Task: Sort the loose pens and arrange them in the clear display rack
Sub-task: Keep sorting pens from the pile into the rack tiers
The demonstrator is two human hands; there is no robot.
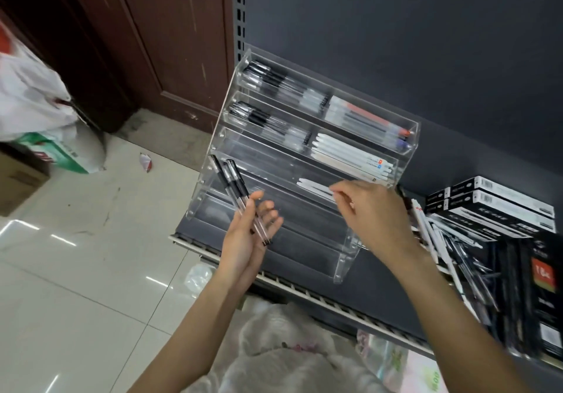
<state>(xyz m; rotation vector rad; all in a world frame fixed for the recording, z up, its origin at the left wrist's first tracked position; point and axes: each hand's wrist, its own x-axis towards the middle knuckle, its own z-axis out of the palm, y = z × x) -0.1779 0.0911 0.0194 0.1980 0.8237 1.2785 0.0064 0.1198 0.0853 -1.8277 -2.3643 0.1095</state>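
Observation:
A clear tiered display rack stands on a dark shelf. Its upper tiers hold black-capped pens on the left and white pens on the right. My left hand holds two or three clear pens with black caps across its palm, tips pointing up and left in front of the rack. My right hand reaches over a middle tier, its fingertips at a white pen lying there. Whether it pinches that pen is unclear.
Loose pens and black pen boxes are piled on the shelf right of the rack. A white plastic bag and a cardboard box sit on the tiled floor at left. Bags lie below the shelf edge.

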